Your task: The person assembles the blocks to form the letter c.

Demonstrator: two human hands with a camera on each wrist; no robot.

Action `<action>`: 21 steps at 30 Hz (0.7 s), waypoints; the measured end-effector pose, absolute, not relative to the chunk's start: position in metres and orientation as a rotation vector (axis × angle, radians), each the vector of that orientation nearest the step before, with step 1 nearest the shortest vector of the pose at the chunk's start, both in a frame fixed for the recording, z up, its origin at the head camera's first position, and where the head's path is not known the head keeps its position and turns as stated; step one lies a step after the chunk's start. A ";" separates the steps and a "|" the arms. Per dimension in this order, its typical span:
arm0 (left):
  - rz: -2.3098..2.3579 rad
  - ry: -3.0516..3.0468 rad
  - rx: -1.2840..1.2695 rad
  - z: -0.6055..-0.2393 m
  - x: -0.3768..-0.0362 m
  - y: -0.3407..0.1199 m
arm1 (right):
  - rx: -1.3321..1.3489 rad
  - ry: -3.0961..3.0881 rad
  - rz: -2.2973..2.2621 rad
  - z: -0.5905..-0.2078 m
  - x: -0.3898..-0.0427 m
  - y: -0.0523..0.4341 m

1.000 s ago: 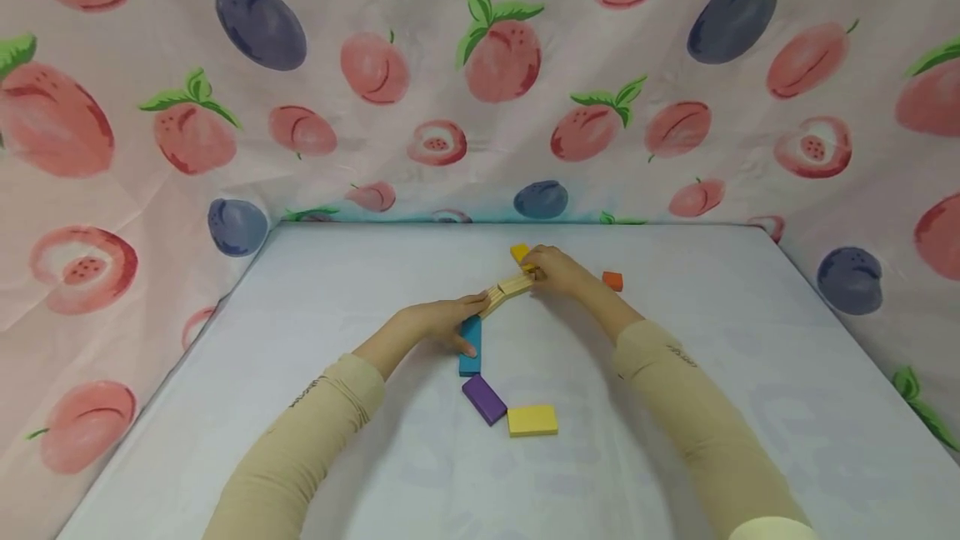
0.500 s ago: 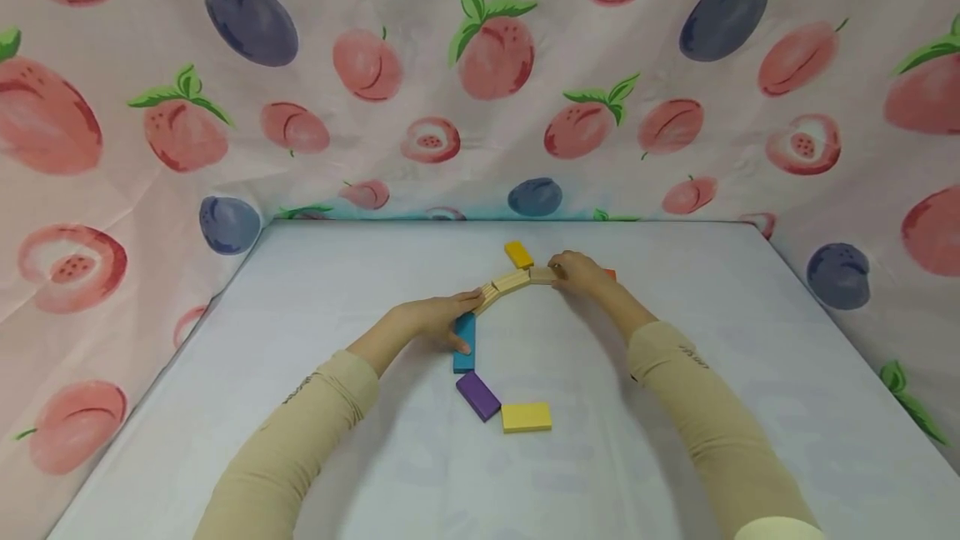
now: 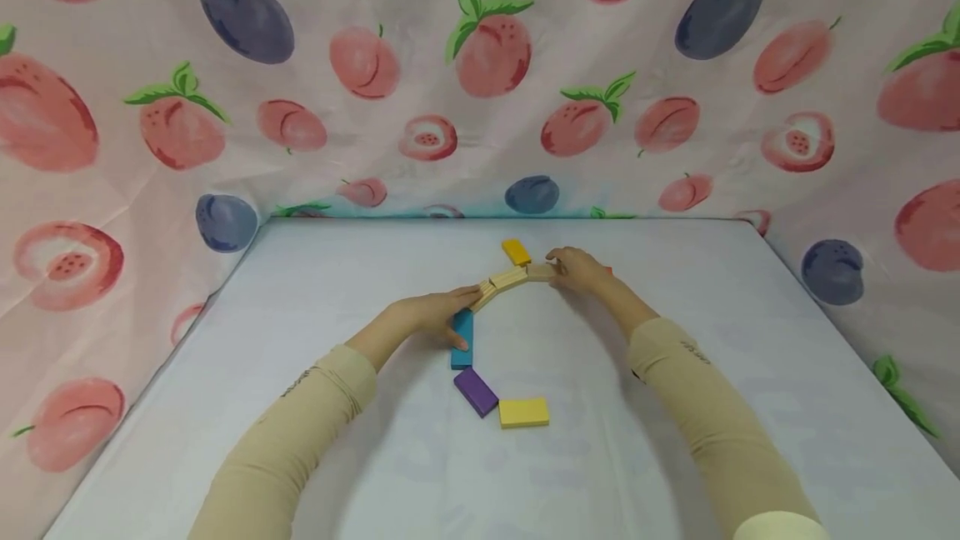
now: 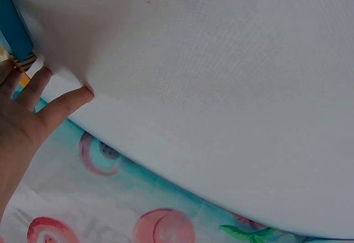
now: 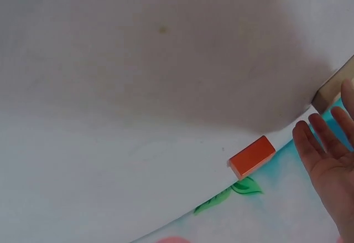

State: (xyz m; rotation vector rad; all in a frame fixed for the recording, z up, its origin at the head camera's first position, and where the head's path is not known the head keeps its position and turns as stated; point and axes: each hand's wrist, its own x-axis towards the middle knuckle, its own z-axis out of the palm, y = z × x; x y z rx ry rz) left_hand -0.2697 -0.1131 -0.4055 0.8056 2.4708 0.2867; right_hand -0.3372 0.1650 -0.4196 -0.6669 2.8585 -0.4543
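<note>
My left hand (image 3: 435, 315) rests at the bend of a row of blocks, with its thumb on the blue block (image 3: 462, 350) and its fingers on a striped wooden block (image 3: 486, 296). In the left wrist view, its fingers are spread beside the blue block (image 4: 14, 27). Another plain wooden block (image 3: 508, 277) continues the row to the right. At the row's right end, my right hand (image 3: 577, 270) pinches a plain wooden block (image 3: 538, 273) between thumb and fingers. The right wrist view shows that wooden block (image 5: 332, 88) partly behind the fingertips.
A purple block (image 3: 476, 392) and a yellow block (image 3: 523, 412) extend the row at its near end. An orange-yellow block (image 3: 516, 252) lies just behind the wooden ones. Beyond the right hand lies an orange-red block (image 5: 253, 157). Fruit-printed cloth (image 3: 427, 65) hangs behind the white table.
My right hand has shifted right, revealing the end wooden block and the orange-yellow block, and now mostly hides the orange-red one. My left hand stays on the row. The head view has shifted slightly.
</note>
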 end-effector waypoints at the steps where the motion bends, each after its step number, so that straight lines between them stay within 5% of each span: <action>1: 0.285 2.472 0.802 -0.405 -0.270 -0.114 | -0.667 2.857 -0.459 -0.418 -0.337 0.164; 21: 0.273 2.465 0.832 -0.411 -0.275 -0.114 | -0.511 2.891 -0.653 -0.413 -0.344 0.140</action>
